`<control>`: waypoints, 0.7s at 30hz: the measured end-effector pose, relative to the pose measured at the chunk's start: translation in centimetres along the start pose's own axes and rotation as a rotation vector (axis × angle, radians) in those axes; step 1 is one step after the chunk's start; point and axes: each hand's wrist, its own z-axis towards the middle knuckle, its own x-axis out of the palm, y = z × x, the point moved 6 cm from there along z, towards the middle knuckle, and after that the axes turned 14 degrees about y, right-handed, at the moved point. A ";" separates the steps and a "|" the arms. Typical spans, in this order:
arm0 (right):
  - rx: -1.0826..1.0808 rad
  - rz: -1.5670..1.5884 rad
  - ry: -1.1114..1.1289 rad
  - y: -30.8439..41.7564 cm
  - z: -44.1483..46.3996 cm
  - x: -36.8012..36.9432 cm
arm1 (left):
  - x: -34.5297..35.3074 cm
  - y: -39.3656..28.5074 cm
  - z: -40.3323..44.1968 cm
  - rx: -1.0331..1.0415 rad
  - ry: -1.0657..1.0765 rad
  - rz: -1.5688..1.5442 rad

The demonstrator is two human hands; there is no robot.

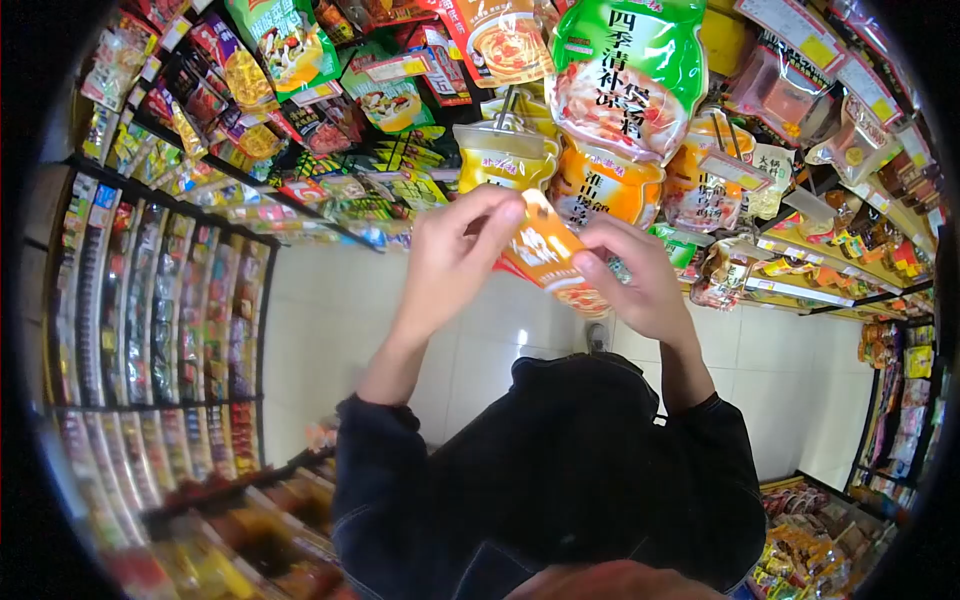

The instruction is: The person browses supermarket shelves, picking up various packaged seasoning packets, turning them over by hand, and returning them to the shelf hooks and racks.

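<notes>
An orange seasoning packet [546, 247] with pale lettering and a hang hole near its top is stretched between my two hands, tilted, in front of the shelf. My left hand [452, 262] pinches its upper left corner between thumb and fingers. On the opposite edge, the thumb and fingers of my right hand [640, 282] close on it. Just beyond hang a green and white soup-mix bag [630, 75], an orange soup-mix bag [606, 190] and a yellow bag [500, 160]. A similar orange packet [500, 42] hangs higher up.
Hanging packets and price tags [738, 170] fill the rack ahead. Tall stocked shelves [160, 300] stand at the left, with more goods [905, 400] at the right. Bagged goods [805, 555] lie low at the bottom right. Pale floor tiles [330, 330] lie below.
</notes>
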 end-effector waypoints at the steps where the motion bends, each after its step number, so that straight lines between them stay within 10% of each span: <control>1: 0.003 0.021 -0.042 0.1 0.4 0.1 | -0.3 0.1 0.6 0.019 -0.019 -0.040; 14: -0.281 0.082 -0.437 1.1 3.3 -3.8 | -11.8 -1.0 16.8 0.188 0.046 -0.253; 21: 0.114 0.235 -0.347 -9.1 -6.9 -2.5 | -15.2 -2.0 17.7 0.438 -0.038 -0.068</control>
